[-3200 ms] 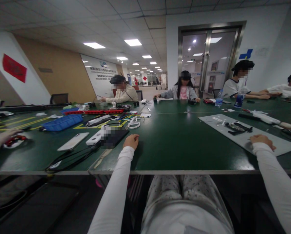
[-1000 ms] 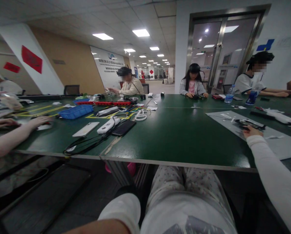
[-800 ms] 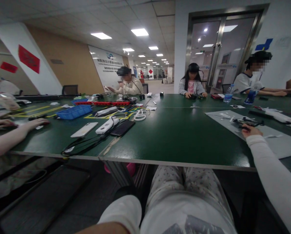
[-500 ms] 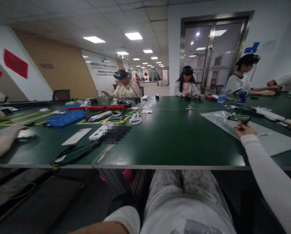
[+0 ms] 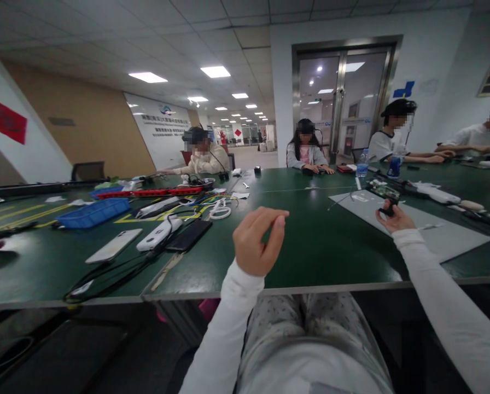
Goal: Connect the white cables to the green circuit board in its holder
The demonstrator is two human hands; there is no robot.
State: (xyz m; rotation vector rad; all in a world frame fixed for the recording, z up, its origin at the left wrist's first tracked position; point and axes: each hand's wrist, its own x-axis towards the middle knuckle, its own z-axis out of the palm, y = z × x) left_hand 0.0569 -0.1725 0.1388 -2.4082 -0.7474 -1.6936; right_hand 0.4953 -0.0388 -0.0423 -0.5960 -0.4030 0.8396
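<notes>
My left hand [image 5: 259, 241] is raised above the near edge of the green table, thumb and forefinger brought together in a pinch. Anything between those fingertips is too small to make out. Over on the right, my right hand [image 5: 397, 220] is closed on a green circuit board [image 5: 382, 189] with a black part [image 5: 388, 208] at its near end. The board is above a grey sheet [image 5: 445, 241] lying on the table. White sleeves cover both my forearms.
Left of my left hand lie a black phone [image 5: 191, 235], a white power bank [image 5: 159, 234], a white phone [image 5: 114, 245] and a blue tray [image 5: 93, 213]. A white coiled cable [image 5: 220, 210] is farther back. Bottles [image 5: 362, 163] stand behind the sheet; several people sit around the table [image 5: 302, 241].
My left hand has come up from below the table edge into view, its fingers pinched. The view has shifted slightly. My right hand still holds the circuit board.
</notes>
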